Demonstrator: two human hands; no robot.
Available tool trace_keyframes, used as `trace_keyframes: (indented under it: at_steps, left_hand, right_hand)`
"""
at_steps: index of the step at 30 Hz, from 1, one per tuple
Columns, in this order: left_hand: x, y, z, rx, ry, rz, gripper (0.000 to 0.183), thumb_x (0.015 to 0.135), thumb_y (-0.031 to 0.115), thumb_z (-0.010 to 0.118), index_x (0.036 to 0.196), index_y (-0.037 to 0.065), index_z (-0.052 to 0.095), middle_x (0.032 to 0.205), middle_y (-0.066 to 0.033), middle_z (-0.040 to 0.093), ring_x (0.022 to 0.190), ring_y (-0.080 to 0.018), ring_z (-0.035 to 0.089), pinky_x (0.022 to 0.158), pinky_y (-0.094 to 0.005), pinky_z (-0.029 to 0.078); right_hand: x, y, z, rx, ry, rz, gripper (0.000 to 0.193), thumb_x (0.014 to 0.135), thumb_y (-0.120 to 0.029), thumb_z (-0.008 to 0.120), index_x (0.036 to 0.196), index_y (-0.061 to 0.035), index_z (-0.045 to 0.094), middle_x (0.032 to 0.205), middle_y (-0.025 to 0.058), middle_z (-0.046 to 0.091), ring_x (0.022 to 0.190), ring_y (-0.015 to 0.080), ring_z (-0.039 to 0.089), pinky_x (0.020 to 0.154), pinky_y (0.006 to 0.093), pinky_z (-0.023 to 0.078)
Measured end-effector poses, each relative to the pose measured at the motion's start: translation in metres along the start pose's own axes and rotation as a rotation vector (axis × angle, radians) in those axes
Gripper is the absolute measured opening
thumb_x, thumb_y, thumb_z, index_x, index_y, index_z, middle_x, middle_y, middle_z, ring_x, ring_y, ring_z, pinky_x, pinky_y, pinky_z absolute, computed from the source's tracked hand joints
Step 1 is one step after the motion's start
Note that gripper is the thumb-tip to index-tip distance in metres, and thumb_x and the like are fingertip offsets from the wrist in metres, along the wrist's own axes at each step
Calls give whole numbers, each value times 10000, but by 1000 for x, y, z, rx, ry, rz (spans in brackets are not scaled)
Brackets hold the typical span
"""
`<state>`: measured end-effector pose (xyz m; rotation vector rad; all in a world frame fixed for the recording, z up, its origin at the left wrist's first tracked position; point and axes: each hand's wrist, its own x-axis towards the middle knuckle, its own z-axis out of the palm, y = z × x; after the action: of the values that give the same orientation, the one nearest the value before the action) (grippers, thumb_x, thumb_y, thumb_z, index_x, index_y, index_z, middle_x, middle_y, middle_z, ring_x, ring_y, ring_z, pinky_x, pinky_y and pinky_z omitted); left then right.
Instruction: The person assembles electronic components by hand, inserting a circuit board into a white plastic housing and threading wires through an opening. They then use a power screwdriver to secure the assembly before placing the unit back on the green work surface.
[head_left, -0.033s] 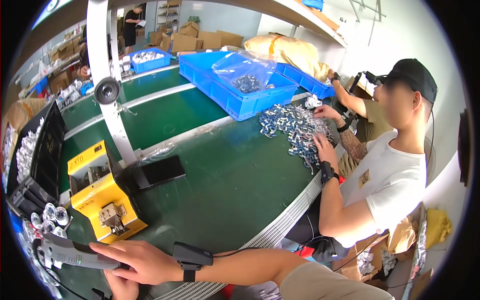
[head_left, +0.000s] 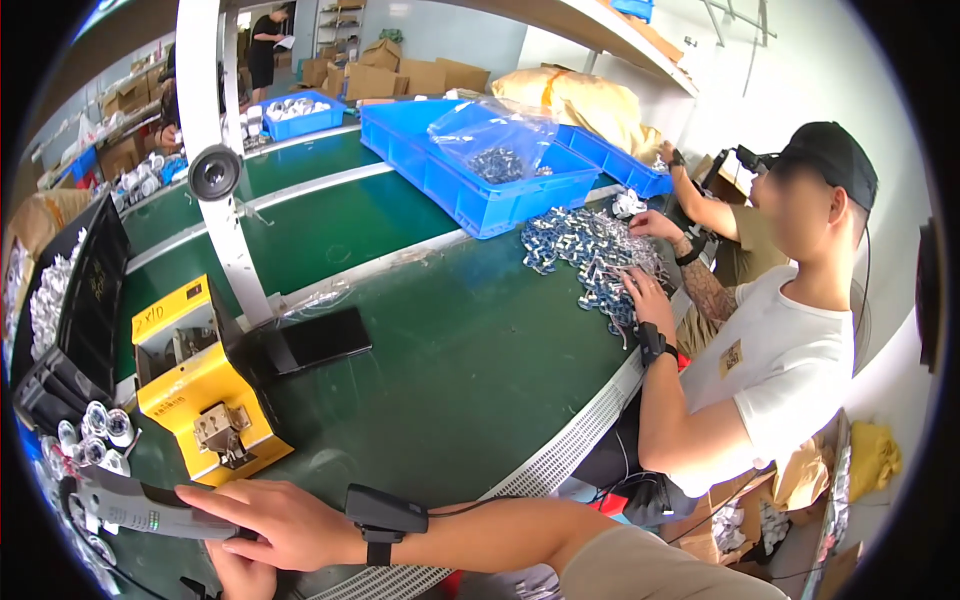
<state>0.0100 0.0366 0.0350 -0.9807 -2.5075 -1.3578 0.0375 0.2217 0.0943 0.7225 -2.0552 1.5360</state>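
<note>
Green tabletop [head_left: 450, 370] spans the middle of the frame, cardboard boxes [head_left: 375, 80] behind at upper left. A yellow fixture [head_left: 183, 397] stands at left, near a blue bin [head_left: 420, 180] at upper centre. At lower left, a grey curved device [head_left: 150, 512] slopes from upper left to lower right, its right end between the right hand's [head_left: 295, 525] index finger and thumb; the left hand's [head_left: 245, 577] finger state cannot be told.
</note>
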Motion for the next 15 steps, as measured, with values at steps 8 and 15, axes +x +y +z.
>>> trace_keyframes:
  at_steps: [8,15]
  left_hand:
    - [35,36,-8,161,-243,244,393,853,176,657,1181,1,533,1071,-168,596,1016,-298,587,897,-387,446]
    - [69,41,27,-15,-383,376,359,829,148,650,1142,7,547,1042,-157,601,983,-291,592,859,-383,452]
  right_hand:
    - [-5,10,1,-46,70,-227,836,669,-140,749,1427,-148,395,1075,86,534,959,287,555,825,407,462]
    - [3,-12,2,-107,204,-294,564,748,-149,743,1276,-108,551,988,132,606,823,306,603,692,361,483]
